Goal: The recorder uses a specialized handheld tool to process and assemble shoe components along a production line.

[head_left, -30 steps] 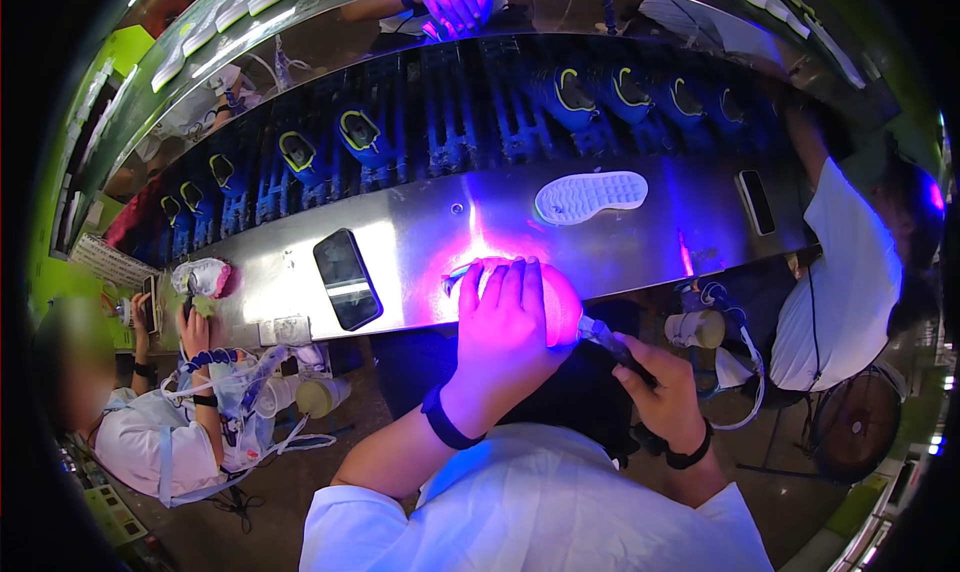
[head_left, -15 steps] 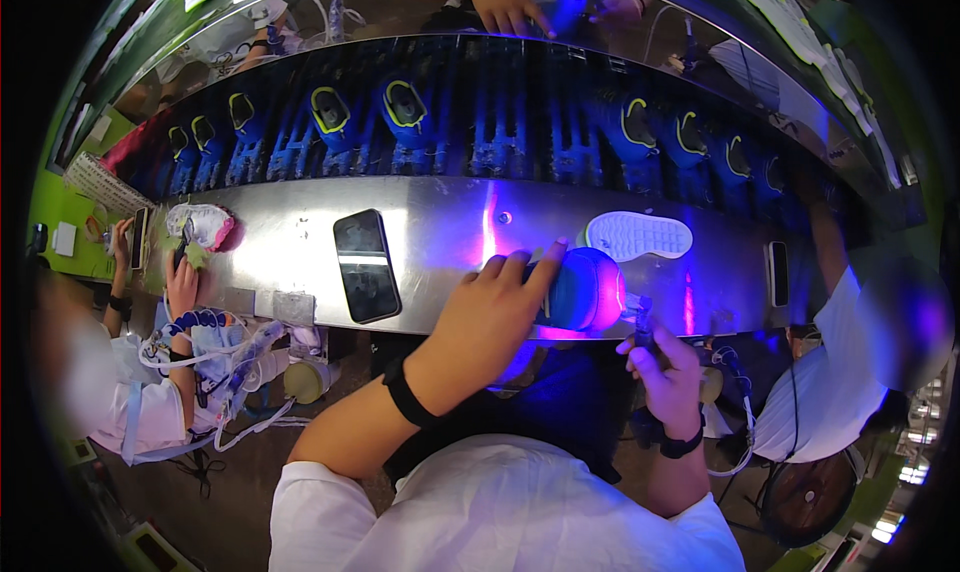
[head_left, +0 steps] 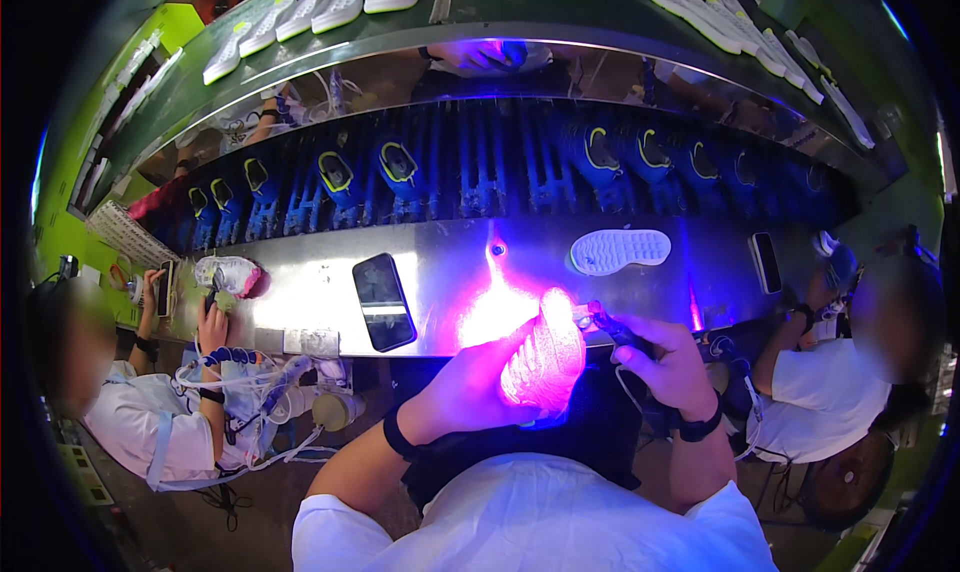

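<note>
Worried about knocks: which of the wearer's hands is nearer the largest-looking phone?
Left. The left hand, holding the shoe, is right of the phone; the right hand is farther right, beyond the shoe.

My left hand (head_left: 470, 380) has shifted from the top of the shoe upper (head_left: 545, 364) to its left side; the upper – mostly blue a moment ago, lying crosswise – now points lengthwise away from me and glows pink-red; the brush (head_left: 620, 329) in my right hand (head_left: 675, 369) has moved from its right end to its upper right edge; a co-worker's arm (head_left: 785, 347), earlier stretched toward the conveyor (head_left: 475, 172), is bent back.
</note>
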`<state>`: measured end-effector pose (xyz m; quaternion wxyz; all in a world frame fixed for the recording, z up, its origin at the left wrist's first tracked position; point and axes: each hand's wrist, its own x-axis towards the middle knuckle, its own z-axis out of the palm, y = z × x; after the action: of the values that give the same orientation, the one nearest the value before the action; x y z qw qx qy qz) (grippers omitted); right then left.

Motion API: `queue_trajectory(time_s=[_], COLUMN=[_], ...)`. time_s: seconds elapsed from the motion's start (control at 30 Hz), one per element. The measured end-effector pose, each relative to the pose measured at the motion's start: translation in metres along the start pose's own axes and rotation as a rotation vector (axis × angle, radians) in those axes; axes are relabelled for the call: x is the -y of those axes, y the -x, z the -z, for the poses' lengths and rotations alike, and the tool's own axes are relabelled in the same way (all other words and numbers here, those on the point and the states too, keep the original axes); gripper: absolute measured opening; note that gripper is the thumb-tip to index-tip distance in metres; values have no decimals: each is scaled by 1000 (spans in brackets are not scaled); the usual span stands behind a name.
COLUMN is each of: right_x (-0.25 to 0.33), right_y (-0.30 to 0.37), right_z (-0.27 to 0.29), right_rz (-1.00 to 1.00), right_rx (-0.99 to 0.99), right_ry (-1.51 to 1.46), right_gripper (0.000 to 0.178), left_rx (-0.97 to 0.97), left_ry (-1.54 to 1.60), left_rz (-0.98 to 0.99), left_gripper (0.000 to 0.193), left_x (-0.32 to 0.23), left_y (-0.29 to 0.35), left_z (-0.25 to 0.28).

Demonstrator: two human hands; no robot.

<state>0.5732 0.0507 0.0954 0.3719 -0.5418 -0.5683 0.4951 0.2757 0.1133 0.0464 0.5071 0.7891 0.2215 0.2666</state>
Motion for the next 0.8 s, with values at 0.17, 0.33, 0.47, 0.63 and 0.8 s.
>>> queue_trajectory(time_s=[0.17, 0.33, 0.47, 0.63, 0.8], right_x=[-3, -5, -15, -29, -45], right_y=[18, 33, 34, 40, 65], right_z=[13, 16, 14, 2, 2], right_rz=[40, -33, 59, 6, -206], right_rx=[30, -20, -49, -119, -3], right_ry=[-19, -4, 58, 34, -28], right_gripper=[49, 43, 40, 41, 41], left_rx=[132, 146, 157, 87, -18], left_ry=[108, 53, 219, 413, 603], left_rz=[227, 362, 532, 676, 666], left_gripper=[109, 107, 101, 88, 66], left_x=[-35, -37, -16, -33, -20], left_y=[-10, -12, -8, -22, -24], left_z=[3, -7, -20, -21, -21])
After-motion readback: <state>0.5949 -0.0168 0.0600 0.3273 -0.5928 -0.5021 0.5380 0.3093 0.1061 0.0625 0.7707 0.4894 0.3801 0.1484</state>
